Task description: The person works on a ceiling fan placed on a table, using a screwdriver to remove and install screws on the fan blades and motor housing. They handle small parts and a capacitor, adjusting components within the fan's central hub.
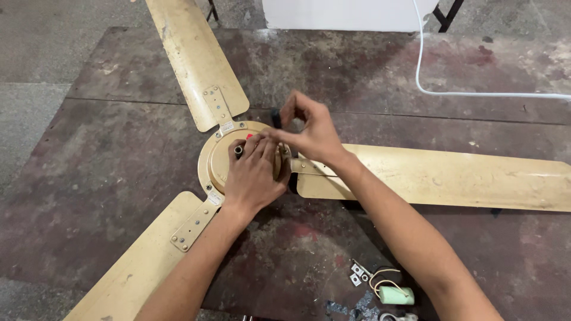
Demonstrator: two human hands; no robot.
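A cream ceiling fan lies flat on a worn dark board, its round motor hub [215, 156] in the middle with three blades spreading out. My left hand [253, 175] rests on top of the hub beside the short metal shaft [238, 150], fingers curled over the housing. My right hand [312, 132] is above the hub's right side, fingertips pinched together on something small and dark that I cannot make out. The fingers of both hands touch over the hub.
One blade [193, 56] points to the far left, another [440, 175] runs right, the third [140, 270] comes toward me at left. A pale green capacitor with wires [395, 294] and small metal brackets [358, 274] lie near my right forearm. A white cable [452, 92] crosses the far right.
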